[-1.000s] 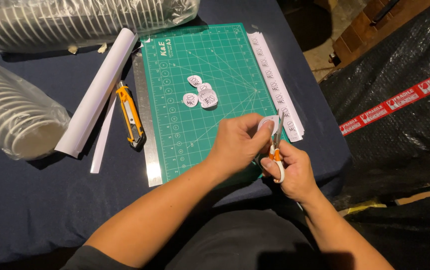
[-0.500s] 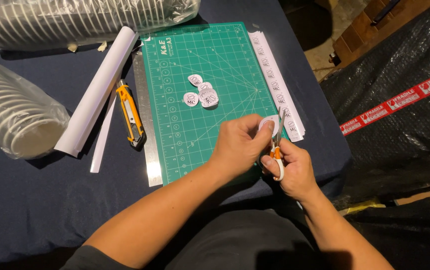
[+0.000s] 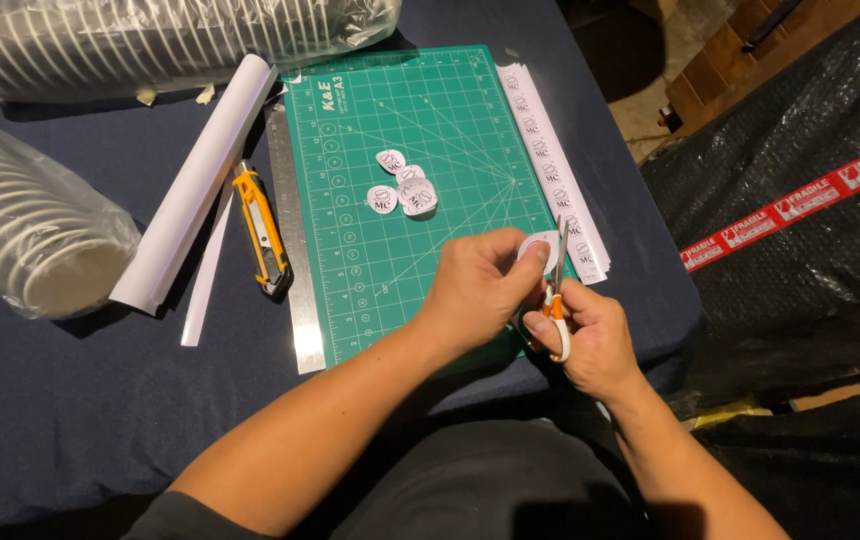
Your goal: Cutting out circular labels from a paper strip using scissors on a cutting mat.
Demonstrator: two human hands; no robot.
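Observation:
My left hand [image 3: 472, 288] pinches a small round white paper sticker [image 3: 535, 246] over the near right corner of the green cutting mat [image 3: 420, 130]. My right hand [image 3: 592, 338] grips small scissors [image 3: 556, 290] with orange and white handles, blades pointing up along the sticker's right edge. Several cut-out round stickers [image 3: 402, 188] lie together in the mat's middle. A white strip of printed stickers [image 3: 550, 160] lies along the mat's right edge.
A steel ruler [image 3: 293, 260] runs down the mat's left side, with an orange utility knife [image 3: 261, 232] and a rolled white sheet [image 3: 198, 180] beside it. Bagged stacks of white paper cups [image 3: 20, 230] lie at the left and along the back. Black wrapped bundle [image 3: 800, 200] at right.
Both hands stay in place at the mat's near right corner; the sticker and scissors shift only slightly between my fingers.

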